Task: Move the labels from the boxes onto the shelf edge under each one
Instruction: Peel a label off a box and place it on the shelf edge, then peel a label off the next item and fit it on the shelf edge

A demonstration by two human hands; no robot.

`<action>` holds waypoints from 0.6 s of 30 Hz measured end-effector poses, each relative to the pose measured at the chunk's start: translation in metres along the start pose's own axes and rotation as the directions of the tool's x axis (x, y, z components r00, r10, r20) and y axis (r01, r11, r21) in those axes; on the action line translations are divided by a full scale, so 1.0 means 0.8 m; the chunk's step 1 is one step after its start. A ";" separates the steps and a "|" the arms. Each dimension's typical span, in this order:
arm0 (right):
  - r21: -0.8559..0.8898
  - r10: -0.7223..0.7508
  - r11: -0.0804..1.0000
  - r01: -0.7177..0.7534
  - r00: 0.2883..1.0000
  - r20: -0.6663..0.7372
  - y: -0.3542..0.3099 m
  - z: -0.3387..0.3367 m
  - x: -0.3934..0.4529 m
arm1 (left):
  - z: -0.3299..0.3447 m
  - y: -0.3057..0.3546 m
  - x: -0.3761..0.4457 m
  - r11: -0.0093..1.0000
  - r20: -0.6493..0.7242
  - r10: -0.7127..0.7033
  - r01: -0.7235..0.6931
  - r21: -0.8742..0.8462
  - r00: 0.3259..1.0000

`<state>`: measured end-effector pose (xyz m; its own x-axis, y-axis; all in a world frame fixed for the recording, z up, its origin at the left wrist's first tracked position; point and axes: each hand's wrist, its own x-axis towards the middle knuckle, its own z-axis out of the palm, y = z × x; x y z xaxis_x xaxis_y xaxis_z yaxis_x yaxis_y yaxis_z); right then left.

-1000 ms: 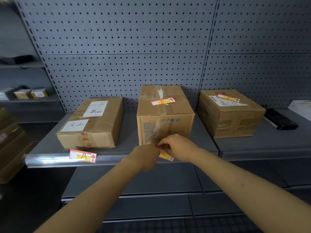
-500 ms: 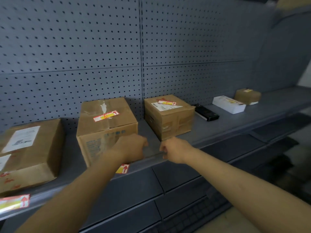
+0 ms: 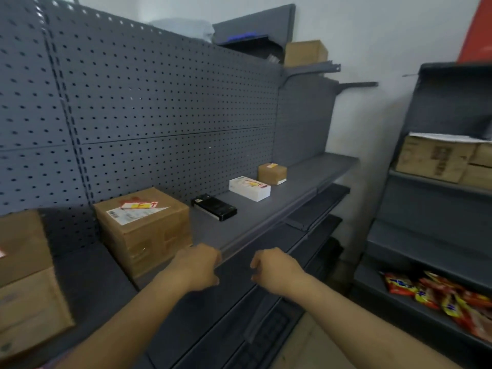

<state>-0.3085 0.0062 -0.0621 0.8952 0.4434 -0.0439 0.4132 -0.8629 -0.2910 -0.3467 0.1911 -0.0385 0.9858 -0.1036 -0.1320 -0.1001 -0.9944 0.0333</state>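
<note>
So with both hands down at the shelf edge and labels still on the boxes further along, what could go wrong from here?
1. The red-and-yellow label on the brown box lies partly over a white shipping sticker; peeling it might tear either one.
2. The black box shows no label that I can make out, so it may get skipped or mismatched.
3. The left hand and right hand are curled and blurred, so I cannot confirm they are empty.

Two loosely curled empty hands (image 3: 237,267) before shelf edge (image 3: 266,230), labelled box (image 3: 143,225) beside.
</note>
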 end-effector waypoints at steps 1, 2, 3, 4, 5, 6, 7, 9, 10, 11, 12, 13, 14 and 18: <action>-0.002 0.016 1.000 -0.016 1.000 -0.011 0.016 -0.006 0.000 | -0.003 0.015 0.015 1.000 -0.003 0.014 -0.014 0.016 1.000; -0.007 0.031 0.999 -0.031 0.999 -0.019 0.033 -0.012 0.002 | -0.007 0.030 0.029 0.999 -0.004 0.027 -0.026 0.025 1.000; -0.013 0.048 0.999 -0.048 0.999 -0.024 0.049 -0.019 0.004 | -0.011 0.044 0.044 0.999 -0.003 0.037 -0.036 0.027 0.999; -0.019 0.064 0.998 -0.064 0.998 -0.028 0.066 -0.027 0.007 | -0.014 0.058 0.060 0.999 -0.004 0.044 -0.044 0.022 0.999; -0.023 0.079 0.997 -0.080 0.996 -0.033 0.083 -0.036 0.011 | -0.018 0.072 0.076 0.999 -0.012 0.052 -0.052 0.018 0.999; -0.029 0.091 0.995 -0.092 0.995 -0.038 0.099 -0.045 0.015 | -0.022 0.085 0.090 0.998 -0.018 0.056 -0.056 0.014 0.998; -0.035 0.098 0.994 -0.100 0.994 -0.048 0.114 -0.054 0.019 | -0.026 0.097 0.105 0.998 -0.025 0.060 -0.060 0.012 0.998; -0.045 0.103 0.993 -0.106 0.992 -0.075 0.143 -0.068 0.030 | -0.034 0.117 0.133 0.998 -0.044 0.066 -0.065 0.005 0.997; -0.048 0.106 0.993 -0.110 0.990 -0.089 0.156 -0.075 0.036 | -0.039 0.126 0.146 0.998 -0.052 0.067 -0.067 0.001 0.996; -0.050 0.112 0.992 -0.117 0.989 -0.099 0.168 -0.080 0.043 | -0.042 0.133 0.158 0.998 -0.057 0.066 -0.067 0.001 0.996; -0.050 0.120 0.991 -0.125 0.987 -0.103 0.179 -0.084 0.050 | -0.045 0.139 0.171 0.998 -0.057 0.064 -0.064 0.003 0.996; -0.049 0.127 0.990 -0.132 0.987 -0.098 0.189 -0.087 0.057 | -0.047 0.144 0.183 0.998 -0.053 0.060 -0.060 0.004 0.997; -0.047 0.132 0.990 -0.136 0.987 -0.090 0.198 -0.089 0.065 | -0.049 0.148 0.194 0.998 -0.051 0.058 -0.058 0.003 0.997; -0.023 0.136 0.990 -0.138 0.988 -0.070 0.232 -0.092 0.105 | -0.051 0.156 0.246 0.998 -0.034 0.063 -0.063 0.003 0.997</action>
<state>-0.1446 -0.1344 -0.0490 0.9526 0.3037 -0.0164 0.2892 -0.9212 -0.2602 -0.1595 0.0473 -0.0195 0.9816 -0.1649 -0.0960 -0.1619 -0.9861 0.0385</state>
